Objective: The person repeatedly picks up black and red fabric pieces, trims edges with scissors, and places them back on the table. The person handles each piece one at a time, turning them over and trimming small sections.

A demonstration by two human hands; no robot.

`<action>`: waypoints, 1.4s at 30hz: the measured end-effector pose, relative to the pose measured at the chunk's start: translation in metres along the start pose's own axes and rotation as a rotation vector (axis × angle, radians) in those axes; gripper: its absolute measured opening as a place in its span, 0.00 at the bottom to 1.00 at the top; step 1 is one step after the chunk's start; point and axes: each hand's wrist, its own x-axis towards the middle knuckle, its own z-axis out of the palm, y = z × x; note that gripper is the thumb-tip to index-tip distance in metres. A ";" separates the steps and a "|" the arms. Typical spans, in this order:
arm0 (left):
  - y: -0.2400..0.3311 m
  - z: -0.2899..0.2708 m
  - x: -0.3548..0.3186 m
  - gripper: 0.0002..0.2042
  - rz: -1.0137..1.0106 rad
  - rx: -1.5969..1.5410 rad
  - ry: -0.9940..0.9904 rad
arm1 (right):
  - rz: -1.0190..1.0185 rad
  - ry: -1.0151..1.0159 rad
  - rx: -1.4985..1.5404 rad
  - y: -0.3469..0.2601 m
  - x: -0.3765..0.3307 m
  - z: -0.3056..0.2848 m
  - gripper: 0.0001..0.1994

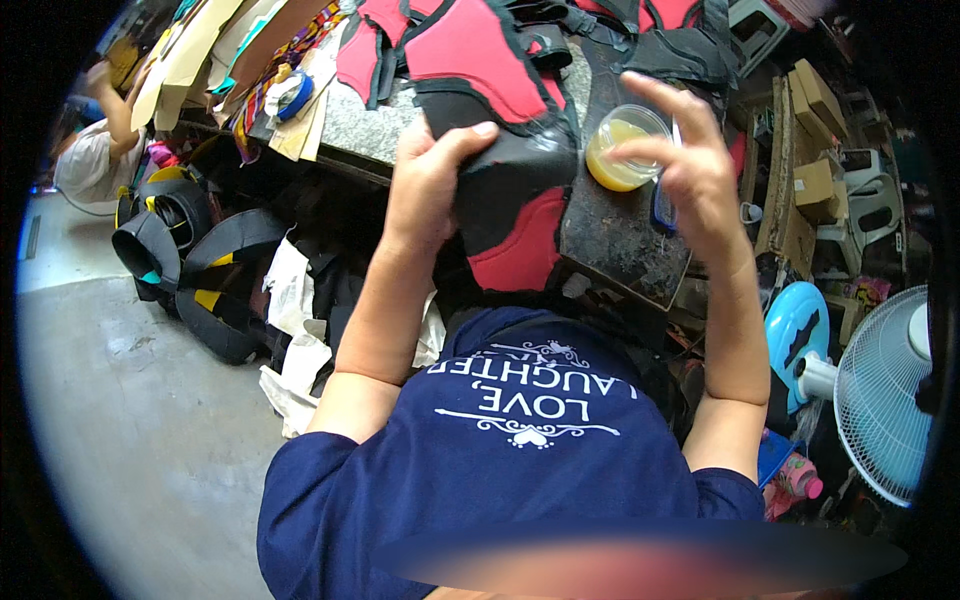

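The panel [512,168] is gripped by the left hand [428,180]; the upper-right cup [611,172] could be tipped by the splayed right hand [700,175].

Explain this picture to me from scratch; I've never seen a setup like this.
There is no machine doing the work here, just a person's two bare hands. The one picture comes from a wide fisheye camera worn on the head, looking down, so straight edges bend near the rim and the person's dark blue shirt fills the bottom.

The left hand holds a red and black piece, thumb on top. The right hand is raised with fingers spread in front of a clear cup of yellowish stuff; whether it touches the cup is unclear.

The cup is on a dark, worn bench, where more red and black pieces lie farther back. A fan stands at the right.
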 end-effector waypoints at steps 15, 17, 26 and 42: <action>0.004 -0.002 0.024 0.14 -0.052 -0.172 -0.181 | 0.223 -0.023 -0.469 0.006 -0.017 -0.031 0.37; 0.007 0.000 0.024 0.15 -0.057 -0.095 -0.160 | 0.266 -0.168 -0.459 0.000 -0.016 -0.035 0.37; 0.006 0.009 0.014 0.25 0.059 0.049 -0.327 | 0.374 0.220 0.524 -0.019 0.036 0.001 0.29; 0.052 0.020 0.038 0.19 0.200 0.238 -0.373 | 0.141 0.080 0.393 -0.012 0.057 0.029 0.33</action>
